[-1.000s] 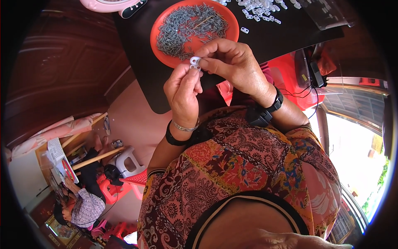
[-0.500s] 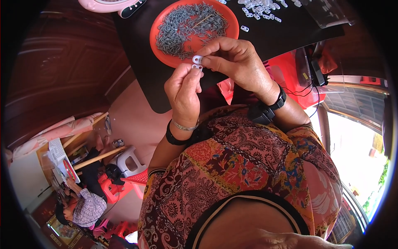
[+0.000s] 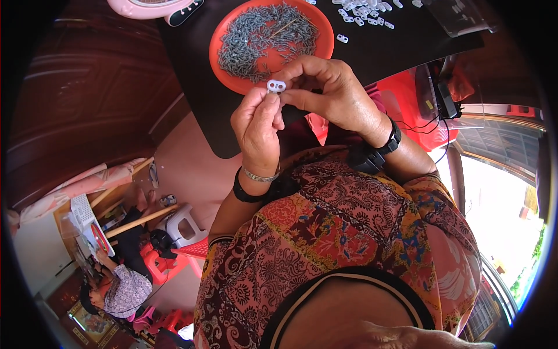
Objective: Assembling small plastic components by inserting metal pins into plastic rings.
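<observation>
A small white plastic piece with two round holes (image 3: pixel 276 86) is pinched between the thumb and fingers of my left hand (image 3: pixel 259 125). My right hand (image 3: pixel 332 93) is closed round its other side, with the thumb at the lower edge and the index finger behind it. Whether a second piece lies underneath is hidden by the fingers. Just beyond my hands, an orange-red round tray (image 3: pixel 218 75) holds many small grey screws (image 3: pixel 238 49) and a thin wooden stick (image 3: pixel 283 29).
More white two-hole pieces (image 3: pixel 366 11) lie heaped on the black table (image 3: pixel 401 52), with one loose piece (image 3: pixel 342 39) nearer. A clear plastic box (image 3: pixel 459 17) stands far right, a pink object (image 3: pixel 148 8) far left. Another person (image 3: pixel 125 288) sits at lower left.
Two white pieces showed earlier, one in each hand; now only one shows, its holes side by side. The right thumb has dropped lower. Both hands stay over the tray's near edge.
</observation>
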{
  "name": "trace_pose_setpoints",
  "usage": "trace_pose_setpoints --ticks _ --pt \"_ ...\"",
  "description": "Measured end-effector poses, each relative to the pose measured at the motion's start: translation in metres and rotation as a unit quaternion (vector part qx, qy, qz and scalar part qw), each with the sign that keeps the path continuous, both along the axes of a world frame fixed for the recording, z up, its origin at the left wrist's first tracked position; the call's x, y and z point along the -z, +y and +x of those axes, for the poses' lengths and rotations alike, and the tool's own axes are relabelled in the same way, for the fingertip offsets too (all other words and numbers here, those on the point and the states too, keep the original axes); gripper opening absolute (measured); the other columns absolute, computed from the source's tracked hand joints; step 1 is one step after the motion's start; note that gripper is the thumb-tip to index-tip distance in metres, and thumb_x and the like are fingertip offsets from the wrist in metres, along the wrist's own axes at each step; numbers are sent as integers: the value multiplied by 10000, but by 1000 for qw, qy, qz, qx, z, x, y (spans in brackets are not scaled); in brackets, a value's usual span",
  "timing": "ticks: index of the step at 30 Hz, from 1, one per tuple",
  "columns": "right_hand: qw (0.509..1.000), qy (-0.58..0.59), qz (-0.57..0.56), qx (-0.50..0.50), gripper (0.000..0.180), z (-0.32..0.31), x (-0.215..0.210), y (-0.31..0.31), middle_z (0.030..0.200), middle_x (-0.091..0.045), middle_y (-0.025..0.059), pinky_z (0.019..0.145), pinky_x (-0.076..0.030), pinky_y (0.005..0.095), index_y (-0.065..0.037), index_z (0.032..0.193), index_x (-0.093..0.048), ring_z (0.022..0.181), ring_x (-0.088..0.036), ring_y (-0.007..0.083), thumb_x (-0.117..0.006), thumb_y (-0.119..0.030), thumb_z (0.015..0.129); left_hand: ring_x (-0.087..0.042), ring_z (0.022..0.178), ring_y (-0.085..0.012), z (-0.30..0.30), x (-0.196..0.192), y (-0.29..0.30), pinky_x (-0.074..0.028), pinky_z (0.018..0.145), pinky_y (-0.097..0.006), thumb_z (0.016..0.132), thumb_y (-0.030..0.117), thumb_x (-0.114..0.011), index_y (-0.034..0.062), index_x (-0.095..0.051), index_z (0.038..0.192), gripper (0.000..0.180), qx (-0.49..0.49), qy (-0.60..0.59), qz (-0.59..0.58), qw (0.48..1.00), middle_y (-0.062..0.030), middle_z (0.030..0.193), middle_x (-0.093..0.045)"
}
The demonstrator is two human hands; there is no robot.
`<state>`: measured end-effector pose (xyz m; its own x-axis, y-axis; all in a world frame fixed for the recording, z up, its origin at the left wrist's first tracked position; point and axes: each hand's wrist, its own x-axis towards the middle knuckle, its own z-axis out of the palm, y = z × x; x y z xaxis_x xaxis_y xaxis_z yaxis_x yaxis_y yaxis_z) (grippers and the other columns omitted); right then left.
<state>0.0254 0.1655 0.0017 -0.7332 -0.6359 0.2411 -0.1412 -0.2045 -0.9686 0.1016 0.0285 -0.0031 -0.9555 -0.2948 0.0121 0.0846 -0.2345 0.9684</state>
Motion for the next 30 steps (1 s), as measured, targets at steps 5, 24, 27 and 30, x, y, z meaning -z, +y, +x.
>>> trace_pose_setpoints --ticks 5,24,27,30 --pt "999 37 -6 10 239 3 -2 -1 809 -627 2 629 -486 200 -31 1021 -600 727 -606 60 -690 -22 800 -390 499 -34 -1 -6 2 -284 455 -190 907 126 -508 10 -541 759 190 -4 -30 -8 1000 18 583 -460" --pt "974 206 69 67 317 3 -5 1 792 -625 48 609 -506 258 -39 1028 -625 724 -637 147 -715 -26 724 -424 486 -50 -5 -8 5 -306 453 -196 879 182 -531 16 -556 719 231 -21 -52 3 998 1 566 -489" --pt "943 297 96 114 332 4 -6 -2 801 -618 64 611 -512 294 -47 1028 -629 739 -637 203 -728 -65 711 -435 491 -57 -4 -8 4 -319 459 -200 891 208 -522 21 -539 701 267 -7 -54 -41 998 -6 574 -497" --pt "925 339 110 128 335 4 -5 -2 812 -618 79 621 -517 323 -53 1025 -630 744 -634 246 -735 -103 711 -450 490 -71 -3 -1 2 -331 464 -207 901 228 -503 27 -525 688 293 -9 -48 -17 999 -13 580 -502"
